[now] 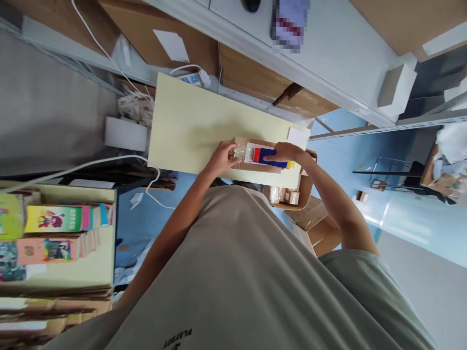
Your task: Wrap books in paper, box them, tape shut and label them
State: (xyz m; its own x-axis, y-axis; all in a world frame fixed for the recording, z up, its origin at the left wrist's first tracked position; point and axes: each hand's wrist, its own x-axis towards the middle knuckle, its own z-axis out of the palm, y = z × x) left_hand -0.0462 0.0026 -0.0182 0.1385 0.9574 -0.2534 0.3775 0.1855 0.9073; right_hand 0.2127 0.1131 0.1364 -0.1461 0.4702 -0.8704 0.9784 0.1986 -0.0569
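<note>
A small brown cardboard box point(251, 166) lies on the pale yellow table point(189, 126) near its front edge. My right hand point(288, 151) grips a tape dispenser point(272, 158) with a red, blue and yellow body, held flat on top of the box. My left hand point(222, 156) rests on the box's left end, fingers on a shiny strip of clear tape point(240, 153). A white label shows on the box top under the dispenser.
An open carton point(292, 197) with small packages stands on the blue floor under the table's right end. Colourful booklets point(54, 218) lie on a table at left. White cables, a power strip point(193, 78) and large cardboard boxes sit behind the table.
</note>
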